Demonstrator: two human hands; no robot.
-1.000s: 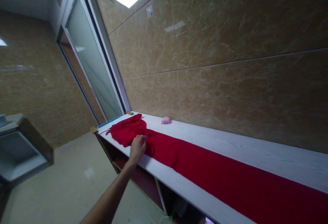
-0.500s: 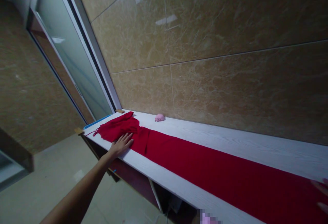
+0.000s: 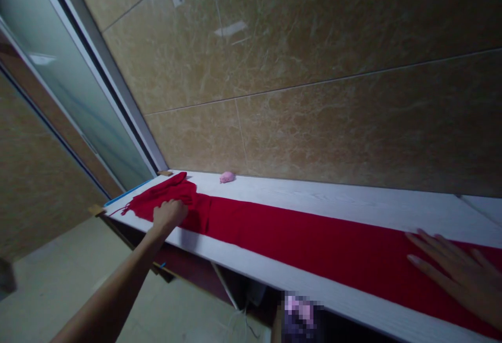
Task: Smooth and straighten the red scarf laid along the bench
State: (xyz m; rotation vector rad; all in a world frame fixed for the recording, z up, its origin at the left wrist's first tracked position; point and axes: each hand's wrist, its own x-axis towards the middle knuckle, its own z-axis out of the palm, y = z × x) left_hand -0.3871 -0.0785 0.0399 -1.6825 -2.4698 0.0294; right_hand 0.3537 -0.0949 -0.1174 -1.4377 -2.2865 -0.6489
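Cloth (image 3: 298, 236): uneven pulling could, we judge, ruck it.
Left hand (image 3: 170, 214), frame left: curled; whether gripping, we cannot tell.
Right hand (image 3: 457, 275), lower right: spread open.

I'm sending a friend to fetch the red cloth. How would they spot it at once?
Find the brown marbled wall; a long white tabletop runs along it. Lengthwise on that lies the red cloth, mostly flat, bunched up at the end by the left hand. Its strong red and long shape set it apart from the small pink lump near the wall.
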